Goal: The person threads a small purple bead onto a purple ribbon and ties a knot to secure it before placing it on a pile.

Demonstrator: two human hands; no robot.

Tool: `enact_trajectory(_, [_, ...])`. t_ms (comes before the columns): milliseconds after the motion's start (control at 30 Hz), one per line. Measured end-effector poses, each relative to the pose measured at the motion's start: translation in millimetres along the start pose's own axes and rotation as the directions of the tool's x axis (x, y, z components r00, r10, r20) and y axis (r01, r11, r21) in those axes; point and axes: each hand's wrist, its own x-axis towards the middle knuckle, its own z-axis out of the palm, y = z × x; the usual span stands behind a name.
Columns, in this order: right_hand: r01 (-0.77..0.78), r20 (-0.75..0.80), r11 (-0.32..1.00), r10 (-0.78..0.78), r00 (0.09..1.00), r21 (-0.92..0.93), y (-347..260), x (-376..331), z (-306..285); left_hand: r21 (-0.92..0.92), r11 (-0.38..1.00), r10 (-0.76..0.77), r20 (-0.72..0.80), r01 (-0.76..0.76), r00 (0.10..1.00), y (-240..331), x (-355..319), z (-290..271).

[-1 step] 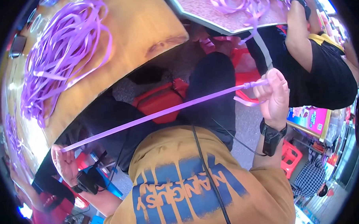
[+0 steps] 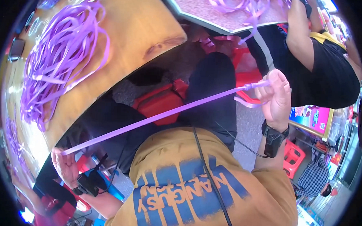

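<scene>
A flat purple strap (image 2: 165, 115) stretches taut across my lap, rising from lower left to upper right. My left hand (image 2: 66, 166) is closed on its lower end, low beside the wooden table. At the other end my right hand (image 2: 278, 94) pinches the strap with bent fingers. Close to those fingers is a small gathered part (image 2: 249, 87), a knot or a clip; I cannot tell which. A short loose purple end (image 2: 248, 102) hangs just below it. On the table to the left lies a big tangled heap of purple straps (image 2: 65, 57).
The wooden table (image 2: 132, 23) curves along the left. A pink-topped table (image 2: 192, 6) at the far side holds more purple straps (image 2: 240, 5). Someone in black (image 2: 330, 74) sits at the right. Red stools (image 2: 293, 158) stand around, and a black cable (image 2: 212, 174) runs down my front.
The tables have shifted very slightly left in my view. Both hands keep their hold on the strap.
</scene>
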Motion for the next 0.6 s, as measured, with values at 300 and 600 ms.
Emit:
enact_trajectory(300, [-0.194,-0.190,0.765,0.096,0.977,-0.613,6.1,7.7,-14.4,0.219,0.975,-0.033,-0.015,0.035,0.999,11.2,-7.4,17.8])
enact_trajectory(600, [0.015,0.516,0.833,0.329,0.791,-0.553,33.5,-12.5,80.6,0.507,0.755,-0.061,0.686,-0.415,0.725,6.0,8.8,192.9])
